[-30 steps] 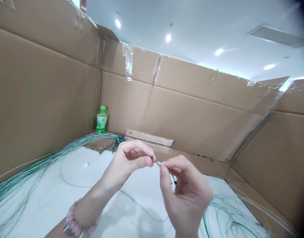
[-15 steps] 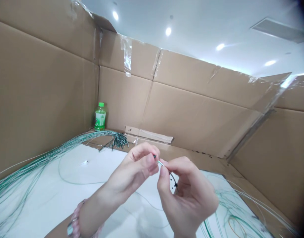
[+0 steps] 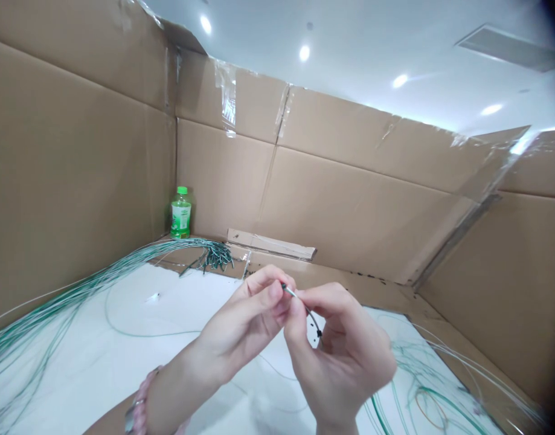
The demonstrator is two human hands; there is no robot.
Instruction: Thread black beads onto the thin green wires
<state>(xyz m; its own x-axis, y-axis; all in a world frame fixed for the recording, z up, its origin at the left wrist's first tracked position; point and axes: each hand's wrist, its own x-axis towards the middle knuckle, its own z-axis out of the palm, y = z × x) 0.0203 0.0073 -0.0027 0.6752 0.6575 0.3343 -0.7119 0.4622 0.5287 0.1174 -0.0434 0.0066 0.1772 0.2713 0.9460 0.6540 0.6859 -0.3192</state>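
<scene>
My left hand (image 3: 252,320) pinches a tiny dark green piece (image 3: 284,286) between thumb and forefinger; its exact kind is too small to make out. Close by on the right, my right hand (image 3: 343,350) grips a thin wire (image 3: 290,292) between thumb and fingertip. The wire's pale tip touches the dark piece or enters it; I cannot tell which. Past the right fingertips, a dark curved stretch (image 3: 312,316) runs down to a small black knob (image 3: 319,333) near the palm. Both hands are above the white work surface (image 3: 168,356).
Green and white wires (image 3: 118,269) lie bundled along the left, their dark ends (image 3: 217,256) fanned at the back. A green bottle (image 3: 181,217) stands in the corner. Loose wires (image 3: 422,368) spread on the right. Cardboard walls (image 3: 349,199) enclose the surface. A small white piece (image 3: 154,297) lies left.
The wire tip and the dark piece have come together where a small gap showed before. My right hand has shifted slightly left; both hands keep their pinch.
</scene>
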